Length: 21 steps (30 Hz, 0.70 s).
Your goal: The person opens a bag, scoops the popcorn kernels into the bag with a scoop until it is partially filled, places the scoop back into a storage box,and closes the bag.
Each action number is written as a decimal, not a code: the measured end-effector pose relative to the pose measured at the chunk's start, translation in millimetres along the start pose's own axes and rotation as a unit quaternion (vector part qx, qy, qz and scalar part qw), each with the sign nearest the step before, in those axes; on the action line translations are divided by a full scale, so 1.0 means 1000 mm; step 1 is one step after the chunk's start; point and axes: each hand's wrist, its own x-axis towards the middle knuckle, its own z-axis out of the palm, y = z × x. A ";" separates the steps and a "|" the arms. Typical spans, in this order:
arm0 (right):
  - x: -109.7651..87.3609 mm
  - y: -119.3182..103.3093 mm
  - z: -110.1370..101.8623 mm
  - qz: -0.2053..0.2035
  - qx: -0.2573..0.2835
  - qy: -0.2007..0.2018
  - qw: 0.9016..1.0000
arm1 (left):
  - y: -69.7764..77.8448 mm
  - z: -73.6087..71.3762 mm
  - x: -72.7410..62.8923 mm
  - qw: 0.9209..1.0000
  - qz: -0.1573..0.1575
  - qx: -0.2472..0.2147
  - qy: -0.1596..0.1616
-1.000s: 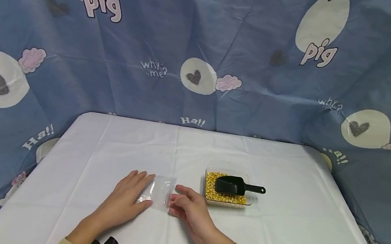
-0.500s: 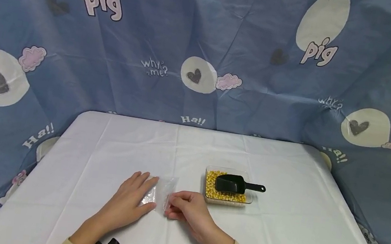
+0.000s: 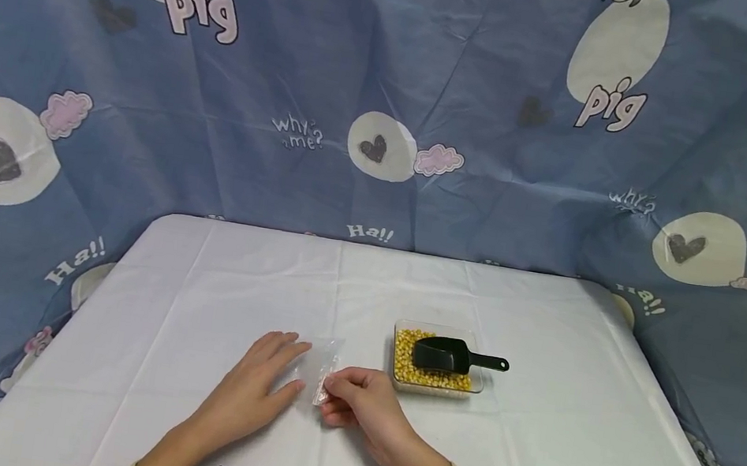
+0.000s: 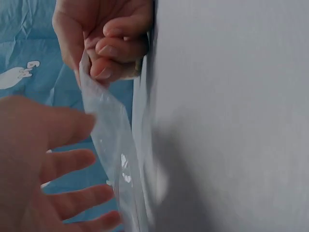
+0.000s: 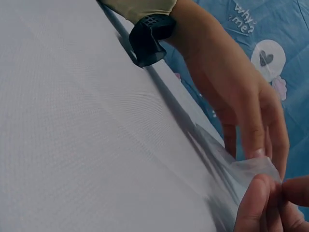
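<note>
A clear plastic bag [image 3: 326, 354] is at the middle of the table between the two hands. My right hand [image 3: 368, 409] pinches the bag's near right corner between thumb and index finger, its other fingers curled below. In the left wrist view, the bag [image 4: 108, 118] hangs tilted from that pinch, its edge raised off the cloth. My left hand [image 3: 254, 385] is spread at the bag's left side, fingers extended and thumb apart. Left fingertips lie at or very near the film; firm contact is hard to tell.
Behind the right hand stands a clear rectangular container [image 3: 435, 390] of yellow corn kernels [image 3: 406, 349]. A black scoop [image 3: 445, 355] lies across it, handle sticking out to the right. White cloth [image 3: 576, 421] covers the table; a blue printed curtain [image 3: 399, 53] hangs behind.
My right hand has gone from loosely spread fingers beside the bag to pinching its corner, and the bag's right edge has lifted. The left hand has shifted slightly right, its fingers more raised.
</note>
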 end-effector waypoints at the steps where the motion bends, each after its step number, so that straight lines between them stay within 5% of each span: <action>1: 0.000 0.000 0.000 -0.002 0.001 0.000 1.000 | 0.001 0.000 0.001 1.000 0.002 -0.005 0.012; 6: -0.003 -0.008 0.000 -0.019 -0.007 -0.006 1.000 | 0.009 -0.002 0.004 0.995 -0.022 -0.077 0.060; 9: -0.006 -0.015 0.001 -0.035 -0.023 -0.016 0.999 | 0.014 -0.004 0.005 0.982 -0.066 -0.167 0.052; 12: -0.009 -0.020 0.002 -0.051 -0.040 -0.024 0.998 | 0.019 -0.008 0.006 0.955 -0.107 -0.276 0.007; 18: -0.013 -0.023 0.004 -0.082 -0.085 -0.044 0.992 | 0.022 -0.011 0.005 0.881 -0.154 -0.441 -0.071; 21: -0.015 -0.024 0.006 -0.102 -0.117 -0.064 0.986 | 0.024 -0.012 0.004 0.862 -0.168 -0.472 -0.080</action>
